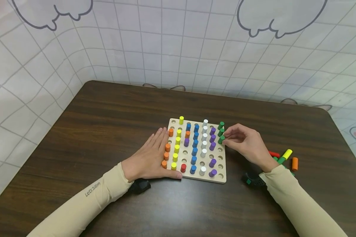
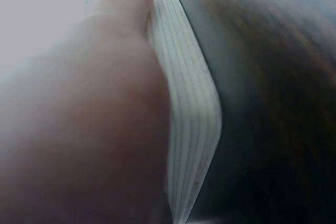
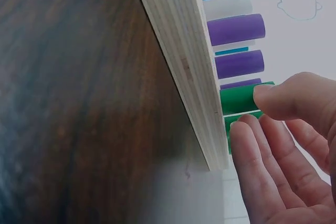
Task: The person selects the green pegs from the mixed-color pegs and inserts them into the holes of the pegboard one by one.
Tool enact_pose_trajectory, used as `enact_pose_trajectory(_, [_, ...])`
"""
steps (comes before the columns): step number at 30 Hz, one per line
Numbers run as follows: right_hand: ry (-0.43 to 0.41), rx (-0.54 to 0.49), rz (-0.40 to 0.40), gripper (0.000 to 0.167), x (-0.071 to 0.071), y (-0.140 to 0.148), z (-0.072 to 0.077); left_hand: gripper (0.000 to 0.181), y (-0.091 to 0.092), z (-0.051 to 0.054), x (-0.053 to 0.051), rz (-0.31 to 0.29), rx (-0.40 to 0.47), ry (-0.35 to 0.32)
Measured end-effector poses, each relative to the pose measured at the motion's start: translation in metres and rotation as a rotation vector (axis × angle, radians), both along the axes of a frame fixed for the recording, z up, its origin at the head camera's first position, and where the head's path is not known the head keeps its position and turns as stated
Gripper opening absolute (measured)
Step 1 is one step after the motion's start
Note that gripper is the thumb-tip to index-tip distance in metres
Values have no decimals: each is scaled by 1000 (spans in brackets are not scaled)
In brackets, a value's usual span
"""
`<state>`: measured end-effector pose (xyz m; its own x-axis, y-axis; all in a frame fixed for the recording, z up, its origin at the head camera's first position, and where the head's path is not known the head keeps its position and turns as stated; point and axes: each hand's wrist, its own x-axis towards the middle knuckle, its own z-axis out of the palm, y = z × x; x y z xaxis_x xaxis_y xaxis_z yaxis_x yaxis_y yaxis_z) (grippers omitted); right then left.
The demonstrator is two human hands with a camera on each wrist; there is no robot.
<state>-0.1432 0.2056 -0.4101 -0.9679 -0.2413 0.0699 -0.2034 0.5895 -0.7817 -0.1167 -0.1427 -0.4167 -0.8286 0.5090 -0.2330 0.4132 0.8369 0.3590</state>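
A light wooden pegboard (image 1: 218, 180) lies on the table, with columns of coloured pegs standing in its holes. My left hand (image 1: 150, 158) rests flat against the board's left side, its thumb along the front edge. In the left wrist view that thumb lies beside the board's layered edge (image 2: 194, 98). At the right column, my right hand (image 1: 247, 144) pinches the nearest green peg (image 1: 221, 140) between thumb and fingertips. The right wrist view has the thumb (image 3: 278, 94) on the green peg (image 3: 236, 99), which stands in the board. Purple pegs (image 3: 239, 64) stand near it.
Right of the board, partly behind the right wrist, lie loose pegs: a red one (image 1: 274, 154), a yellow one (image 1: 287, 153), an orange one (image 1: 295, 164) and some green ones (image 1: 281, 160). A gridded cloth backdrop (image 1: 172, 42) hangs behind the table's far edge.
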Motion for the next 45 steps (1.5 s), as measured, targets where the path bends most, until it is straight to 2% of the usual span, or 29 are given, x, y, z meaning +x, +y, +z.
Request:
enact_pose_trajectory(8, [11, 13, 0, 25, -2, -5, 5, 136, -7, -2, 1, 19, -7, 7])
enact_pose_trajectory(15, [102, 31, -31, 23, 3, 11, 18, 136, -2, -2, 1, -1, 10, 29])
enact_pose_trajectory(22, [80, 24, -119, 23, 9, 26, 33, 137, 2, 0, 0, -8, -10, 25])
enact_pose_trajectory(33, [56, -2, -147, 27, 18, 44, 45, 137, 0, -1, 2, -1, -2, 24])
enact_pose_trajectory(45, [55, 79, -177, 28, 29, 66, 51, 136, 0, 0, 1, 1, -3, 19])
